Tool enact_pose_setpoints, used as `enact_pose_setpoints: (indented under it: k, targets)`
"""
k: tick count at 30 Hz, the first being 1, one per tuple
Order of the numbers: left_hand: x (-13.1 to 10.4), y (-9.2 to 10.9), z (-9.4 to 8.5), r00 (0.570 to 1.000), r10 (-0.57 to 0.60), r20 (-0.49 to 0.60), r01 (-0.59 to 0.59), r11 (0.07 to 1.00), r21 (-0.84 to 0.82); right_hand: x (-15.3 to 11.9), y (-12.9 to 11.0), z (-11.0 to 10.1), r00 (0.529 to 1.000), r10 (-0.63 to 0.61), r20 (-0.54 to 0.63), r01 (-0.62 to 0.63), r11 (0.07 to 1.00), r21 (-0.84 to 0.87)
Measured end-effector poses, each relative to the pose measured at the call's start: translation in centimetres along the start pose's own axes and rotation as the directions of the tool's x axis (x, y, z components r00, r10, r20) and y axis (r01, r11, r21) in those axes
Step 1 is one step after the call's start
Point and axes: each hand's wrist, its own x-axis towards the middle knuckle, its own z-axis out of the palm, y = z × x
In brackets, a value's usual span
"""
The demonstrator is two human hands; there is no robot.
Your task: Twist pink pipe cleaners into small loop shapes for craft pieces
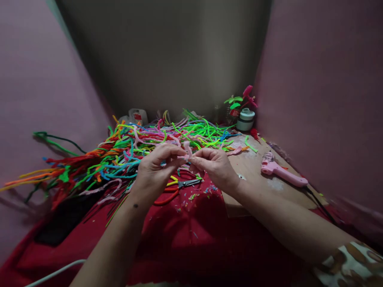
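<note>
Both hands pinch a pink fuzzy stem (188, 148) above the red-covered worktop (185, 229).
The left hand (161, 162) and the right hand (213, 162) meet almost fingertip to fingertip, each closed narrowly on the stem — its curled end stands up between them, in front of a heap of coloured fuzzy stems (197, 129) in green, orange, red, blue and pink. Below the hands lie scissors (189, 183), blades pointing right, with small coloured clippings (193, 196) scattered near them. Right of the hands, a pink glue gun (285, 175) rests on a tan board (257, 157), its dark cord trailing off; a pale jar (245, 119) stands behind, near the wall — beside it rise green and pink fuzzy shapes (247, 91).
</note>
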Motion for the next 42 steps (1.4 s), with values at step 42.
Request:
enact_pose_setpoints:
  k: [42]
  targets:
    - [1.3, -1.5, 0.3, 0.938, -0.155, 0.311, 0.066, 0.958, 0.279, 0.9, 0.8, -1.1, 0.746, -0.616, 0.253, 0.513, 0.288, -0.809]
